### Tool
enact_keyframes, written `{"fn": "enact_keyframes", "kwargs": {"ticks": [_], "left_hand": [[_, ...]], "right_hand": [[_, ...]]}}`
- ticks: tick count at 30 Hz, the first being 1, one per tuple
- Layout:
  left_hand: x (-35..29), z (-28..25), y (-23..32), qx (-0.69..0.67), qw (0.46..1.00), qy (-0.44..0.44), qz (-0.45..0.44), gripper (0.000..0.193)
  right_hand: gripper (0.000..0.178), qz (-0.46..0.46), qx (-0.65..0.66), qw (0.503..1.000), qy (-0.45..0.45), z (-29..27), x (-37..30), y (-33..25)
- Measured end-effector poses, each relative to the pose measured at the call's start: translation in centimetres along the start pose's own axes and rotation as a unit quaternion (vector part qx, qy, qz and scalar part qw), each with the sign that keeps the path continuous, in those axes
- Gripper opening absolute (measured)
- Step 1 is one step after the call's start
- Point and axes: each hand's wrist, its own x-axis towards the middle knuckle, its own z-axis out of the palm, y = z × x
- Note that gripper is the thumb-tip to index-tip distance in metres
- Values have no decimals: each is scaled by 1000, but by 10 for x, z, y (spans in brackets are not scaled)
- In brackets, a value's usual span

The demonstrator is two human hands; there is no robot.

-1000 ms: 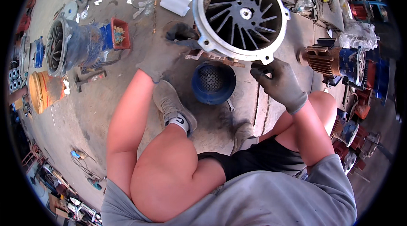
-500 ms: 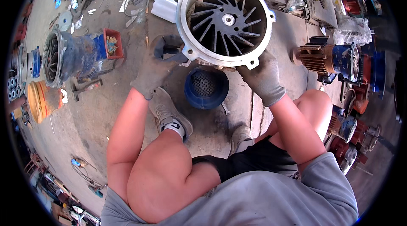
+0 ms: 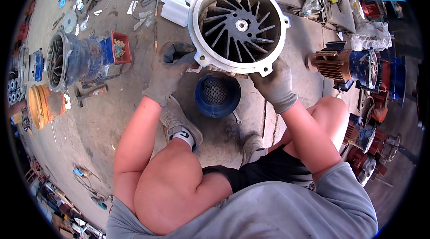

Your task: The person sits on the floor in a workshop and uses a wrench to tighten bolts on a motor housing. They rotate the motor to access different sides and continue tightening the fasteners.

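Note:
A round grey metal motor housing [image 3: 238, 26] with a black finned fan inside is held up above the concrete floor. My left hand [image 3: 168, 75], in a grey work glove, grips its lower left rim. My right hand [image 3: 274, 84], also gloved, grips its lower right rim. Directly below it a blue round fan cover [image 3: 217, 95] with a perforated grille lies on the floor between my feet.
A blue electric motor body [image 3: 74, 60] with a small red tray [image 3: 121, 46] lies at left. A brown finned motor [image 3: 347, 66] stands at right among more red and blue motor parts. Scattered tools, rags and a white container [image 3: 175, 9] lie behind. An orange cylinder [image 3: 42, 104] is far left.
The housing has been lifted and tilted so its fan faces me more squarely. Both hands have shifted along its lower rim with it.

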Motion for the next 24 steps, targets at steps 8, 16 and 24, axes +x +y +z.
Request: {"fn": "enact_keyframes", "kwargs": {"ticks": [8,16,24], "left_hand": [[0,4,-1,25,998,12,55,35],[0,-1,9,8,999,-25,34,38],[4,-3,2,39,998,-27,36,40]], "right_hand": [[64,-18,6,1000,8,3,3,6],[62,-21,4,1000,3,1,2,8],[62,-38,-2,999,12,1,3,5]]}}
